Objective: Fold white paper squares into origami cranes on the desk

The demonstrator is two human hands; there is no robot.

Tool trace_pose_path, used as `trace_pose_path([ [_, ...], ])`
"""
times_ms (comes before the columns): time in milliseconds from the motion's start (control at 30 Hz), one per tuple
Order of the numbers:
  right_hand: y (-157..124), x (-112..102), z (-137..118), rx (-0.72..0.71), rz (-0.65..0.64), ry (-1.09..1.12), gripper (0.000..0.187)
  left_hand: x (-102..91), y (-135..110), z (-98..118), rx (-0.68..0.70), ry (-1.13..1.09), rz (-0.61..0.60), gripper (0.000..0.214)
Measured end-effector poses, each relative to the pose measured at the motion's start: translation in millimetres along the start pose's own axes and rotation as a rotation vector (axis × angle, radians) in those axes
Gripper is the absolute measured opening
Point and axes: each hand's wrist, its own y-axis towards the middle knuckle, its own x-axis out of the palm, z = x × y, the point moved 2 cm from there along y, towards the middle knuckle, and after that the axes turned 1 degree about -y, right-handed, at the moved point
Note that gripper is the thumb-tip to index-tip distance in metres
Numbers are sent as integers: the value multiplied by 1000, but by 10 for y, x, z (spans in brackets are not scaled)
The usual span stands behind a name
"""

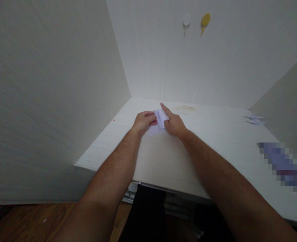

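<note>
Small folded paper (161,118) flat on a white table (214,148), left edge pinched in the closed fingertips of the left hand (143,121). Pressed down from the opposite side by the right hand (174,123), forefinger stretched out, not clasped around it. Just beyond the grip, a faint stain (186,108); well off to its right, another folded scrap (255,119)

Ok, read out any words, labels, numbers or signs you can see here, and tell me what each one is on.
No readable text anywhere.
Folded paper between the left hand and right hand: plain, no print visible.
White hook and yellow hook on the wall: no label.
Table: no writing.
Patch at the table's right edge: blurred, unreadable.
</note>
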Motion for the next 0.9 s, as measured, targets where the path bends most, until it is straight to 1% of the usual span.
trace_pose_path([
  [33,-16,-9,-14,-32,-2,-21,76,6,-2,2,-2,3,2,22],
  [67,-26,-12,-26,-49,-14,-45,70,11,-2,4,-1,7,7,22],
  [167,-24,0,-51,-16,-70,-105,35,14,0,3,0,16,33,20],
  [200,-16,6,-56,8,-83,-117,27,13,3,0,3,18,41,20],
  [233,-7,10,-62,30,-88,-123,25,11,6,-3,7,19,46,20],
  [333,15,12,-75,64,-81,-133,28,3,16,-15,17,19,42,22],
  [500,33,14,-45,77,-85,-118,24,-2,28,-25,25,40,34,20],
  [567,44,22,-24,86,-77,-128,22,2,28,-23,23,59,30,17],
  [667,61,30,-12,120,-43,-161,22,4,24,-19,2,127,36,7],
  [700,63,30,-20,132,-37,-173,21,1,23,-18,-5,161,45,5],
  [800,56,17,-81,153,-31,-251,21,-31,32,-17,-2,266,100,12],
  [900,35,-23,-177,139,-6,-396,24,-107,67,-14,41,365,211,11],
])
